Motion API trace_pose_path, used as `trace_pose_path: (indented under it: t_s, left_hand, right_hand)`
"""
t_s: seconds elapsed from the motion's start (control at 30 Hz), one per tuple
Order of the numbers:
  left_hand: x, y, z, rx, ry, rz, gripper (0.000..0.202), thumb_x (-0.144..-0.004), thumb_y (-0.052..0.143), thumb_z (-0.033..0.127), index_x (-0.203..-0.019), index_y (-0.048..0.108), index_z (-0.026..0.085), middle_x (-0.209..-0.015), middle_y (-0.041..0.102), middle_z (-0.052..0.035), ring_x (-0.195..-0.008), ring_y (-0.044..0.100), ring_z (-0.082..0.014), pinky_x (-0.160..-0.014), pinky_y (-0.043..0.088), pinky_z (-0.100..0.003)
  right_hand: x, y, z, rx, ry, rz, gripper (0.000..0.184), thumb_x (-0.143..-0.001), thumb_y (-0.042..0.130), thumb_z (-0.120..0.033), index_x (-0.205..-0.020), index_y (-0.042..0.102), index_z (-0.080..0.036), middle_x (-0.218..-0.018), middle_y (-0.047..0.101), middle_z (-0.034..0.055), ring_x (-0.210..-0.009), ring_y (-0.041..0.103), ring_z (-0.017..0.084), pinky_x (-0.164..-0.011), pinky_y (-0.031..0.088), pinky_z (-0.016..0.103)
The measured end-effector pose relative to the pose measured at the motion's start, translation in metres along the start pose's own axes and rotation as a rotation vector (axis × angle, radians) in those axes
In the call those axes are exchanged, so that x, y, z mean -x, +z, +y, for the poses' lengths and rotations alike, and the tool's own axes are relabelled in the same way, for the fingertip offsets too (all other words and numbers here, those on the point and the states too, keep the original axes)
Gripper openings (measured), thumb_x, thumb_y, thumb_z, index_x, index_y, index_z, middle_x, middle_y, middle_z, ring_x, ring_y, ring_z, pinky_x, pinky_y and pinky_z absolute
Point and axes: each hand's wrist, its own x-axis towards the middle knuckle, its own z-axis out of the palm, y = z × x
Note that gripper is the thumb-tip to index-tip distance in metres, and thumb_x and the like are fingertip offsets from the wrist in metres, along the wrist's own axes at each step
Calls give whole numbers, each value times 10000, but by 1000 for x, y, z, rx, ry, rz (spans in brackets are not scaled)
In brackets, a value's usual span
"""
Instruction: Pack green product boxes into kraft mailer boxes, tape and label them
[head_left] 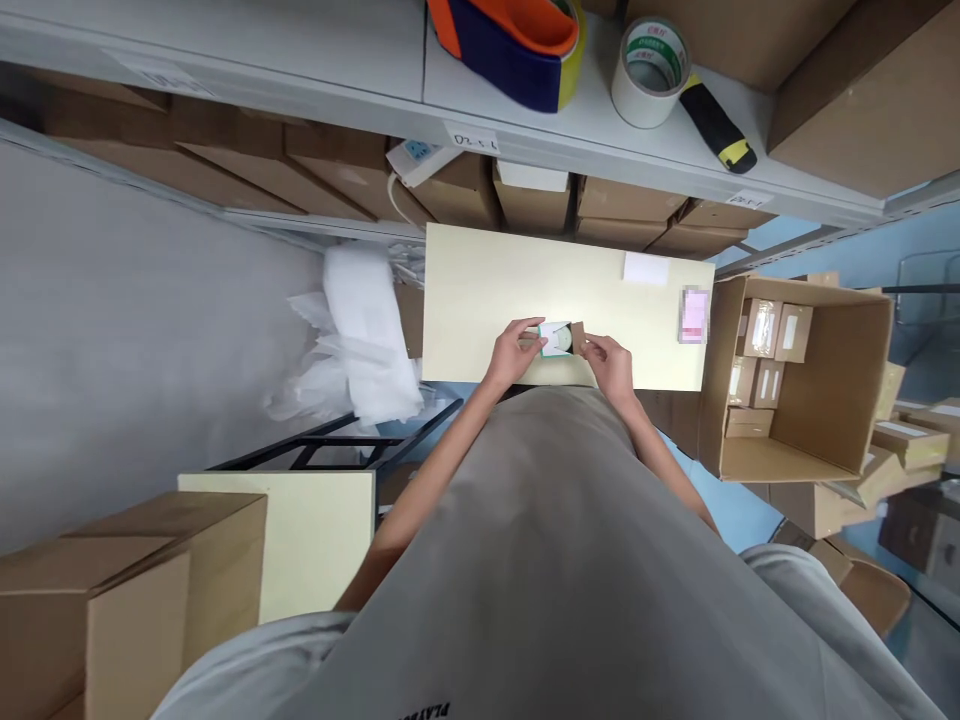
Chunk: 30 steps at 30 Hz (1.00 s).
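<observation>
My left hand (514, 350) and my right hand (609, 362) meet over the near edge of a pale yellow table (487, 290). Between them is a small brown carton (576, 336) with a white and green item (556, 339) at its open end. The left hand's fingers curl around the item and the carton's left side. My right hand pinches the carton's right end. My grey shirt hides the table's near edge below the hands.
A white slip (646, 267) and a pink object (695, 314) lie on the table's right part. An open cardboard box (817, 400) with several small cartons stands at the right. White packing film (360, 340) is piled left. A shelf above holds a tape roll (649, 70).
</observation>
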Motion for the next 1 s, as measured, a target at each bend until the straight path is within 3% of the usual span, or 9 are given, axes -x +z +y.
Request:
trace_pose_path:
  t_s: [0.27, 0.43, 0.53, 0.63, 0.77, 1.0]
  left_hand:
    - [-12, 7, 6, -110, 62, -114, 400, -909, 939, 283, -1296, 846, 243, -1379, 723, -100, -996, 789, -210, -940, 678, -364]
    - [-12, 7, 12, -157, 129, -152, 387, -927, 911, 280, -1308, 848, 253, -1339, 727, -91, -1005, 766, -206, -912, 681, -342]
    - [-9, 6, 17, -181, 152, -171, 354, -955, 887, 273, -1306, 854, 259, -1322, 717, -87, -1069, 739, -222, -943, 686, -357]
    - [-6, 6, 21, -245, 200, -204, 306, -1017, 821, 284, -1321, 851, 263, -1343, 709, -90, -1165, 727, -238, -983, 684, -353]
    - [-3, 4, 29, -418, 289, -258, 337, -1091, 688, 271, -1402, 817, 269, -1422, 687, -104, -1257, 728, -252, -1047, 665, -367]
    - [6, 3, 49, -748, 387, -314, 408, -1130, 556, 255, -1484, 758, 266, -1519, 673, -144, -1331, 700, -310, -1171, 605, -476]
  right_hand:
    - [4, 20, -24, 469, -148, -59, 358, -1172, 534, -279, -1343, 839, -203, -1184, 756, 123, -1059, 751, 249, -984, 607, 341]
    - [7, 36, -32, 695, -175, -62, 356, -1188, 471, -267, -1262, 808, -182, -1308, 735, 204, -1228, 678, 323, -1082, 582, 437]
    - [9, 40, -36, 713, -153, -61, 355, -1182, 457, -254, -1357, 753, -165, -1615, 622, 241, -1354, 654, 356, -1130, 589, 495]
    - [11, 42, -35, 692, -142, -69, 424, -1178, 428, -243, -1519, 671, -174, -1800, 485, 210, -1393, 671, 349, -1081, 646, 475]
    - [12, 44, -27, 679, -181, -41, 490, -1183, 417, -260, -1626, 614, -189, -1788, 520, 201, -1420, 690, 345, -1078, 683, 476]
    - [12, 44, -12, 596, -235, 32, 455, -1202, 443, -322, -1581, 670, -216, -1718, 599, 190, -1370, 744, 299, -1017, 719, 429]
